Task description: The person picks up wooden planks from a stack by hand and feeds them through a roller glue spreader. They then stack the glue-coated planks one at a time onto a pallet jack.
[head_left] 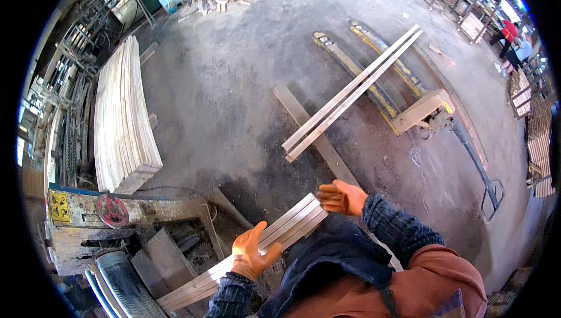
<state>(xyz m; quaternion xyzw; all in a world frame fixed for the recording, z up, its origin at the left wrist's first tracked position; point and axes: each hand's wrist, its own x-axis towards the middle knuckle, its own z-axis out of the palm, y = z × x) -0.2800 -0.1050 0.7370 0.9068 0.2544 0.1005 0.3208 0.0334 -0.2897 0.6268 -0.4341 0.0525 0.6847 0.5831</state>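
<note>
A bundle of several pale wooden strips slants across in front of me. Its lower left end reaches toward a machine's dark roller. My left hand, in an orange glove, grips the bundle from above, with thumb and fingers on either side of it. At the upper right end of the strips is my right hand, gloved the same way. Its fingers stretch out beside the strip ends and grasp nothing I can see; whether they touch the wood I cannot tell.
Two long strips lie across a floor beam and a yellow-edged pallet jack. On the left stands a tall stack of boards, behind a machine with a red handwheel. Two people are far right.
</note>
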